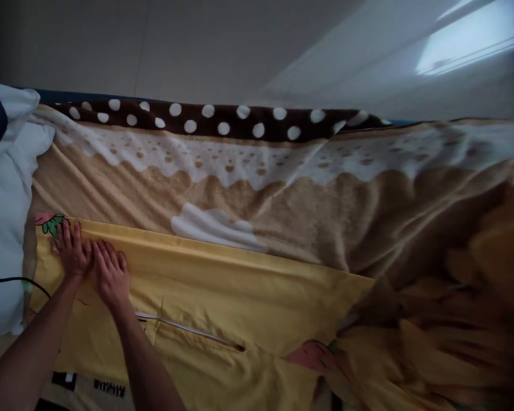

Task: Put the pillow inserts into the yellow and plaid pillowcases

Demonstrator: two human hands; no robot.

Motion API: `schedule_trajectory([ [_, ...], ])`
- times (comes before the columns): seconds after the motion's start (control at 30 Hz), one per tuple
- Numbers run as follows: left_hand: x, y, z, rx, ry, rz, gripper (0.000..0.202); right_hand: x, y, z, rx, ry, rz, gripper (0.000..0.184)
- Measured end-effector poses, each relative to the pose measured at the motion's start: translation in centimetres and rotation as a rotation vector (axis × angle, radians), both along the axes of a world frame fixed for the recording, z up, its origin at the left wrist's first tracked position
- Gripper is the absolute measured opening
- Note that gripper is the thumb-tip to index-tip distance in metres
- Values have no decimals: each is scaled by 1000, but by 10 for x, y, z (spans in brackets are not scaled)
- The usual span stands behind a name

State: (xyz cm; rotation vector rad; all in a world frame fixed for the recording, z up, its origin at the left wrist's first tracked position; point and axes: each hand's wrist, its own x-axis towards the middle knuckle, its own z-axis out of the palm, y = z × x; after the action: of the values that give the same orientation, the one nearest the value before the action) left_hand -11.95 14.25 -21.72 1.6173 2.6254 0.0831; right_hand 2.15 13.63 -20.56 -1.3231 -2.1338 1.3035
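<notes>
A yellow printed fabric cover (223, 274) lies spread and folded lengthwise over a brown blanket. My left hand (73, 251) rests flat on its upper left part, fingers stretched out near a green and pink print at the corner. Just beside it, my right hand (110, 271) also presses flat on the yellow fabric, fingers extended and close together. Neither hand grips anything. A thin pale strip (188, 328), perhaps a zip or opening, runs across the cloth to the right of my right forearm.
The brown and white blanket (240, 197) has a polka-dot edge (216, 121) along the wall (175, 51). White pillows (8, 228) lie at the left, with a black cable (17, 279) across them. Crumpled yellow fabric (445, 348) is heaped at the right.
</notes>
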Motion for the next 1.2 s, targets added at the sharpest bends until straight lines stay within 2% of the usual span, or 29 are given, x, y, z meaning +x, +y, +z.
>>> schedule_trajectory([
  [0.1,3,1,1,28,8,-37,65,68,17,-14,155,-104,3,61],
  [0.27,4,1,2,32,-11,-29,66,203,38,-42,390,-436,-186,63],
  [0.43,2,0,2,50,-12,-36,66,332,48,-69,407,-603,-403,63],
  [0.53,2,1,3,43,-24,-32,67,379,52,-77,351,-663,-517,64],
  [0.63,2,1,3,64,-25,-56,68,393,55,-78,333,-711,-578,65],
  [0.77,1,1,2,100,-11,-85,67,389,56,-77,309,-740,-564,66],
  [1.0,0,0,1,123,11,-106,67,389,56,-80,364,-751,-568,66],
  [1.2,1,0,2,103,-1,-78,67,392,55,-87,349,-761,-598,69],
])
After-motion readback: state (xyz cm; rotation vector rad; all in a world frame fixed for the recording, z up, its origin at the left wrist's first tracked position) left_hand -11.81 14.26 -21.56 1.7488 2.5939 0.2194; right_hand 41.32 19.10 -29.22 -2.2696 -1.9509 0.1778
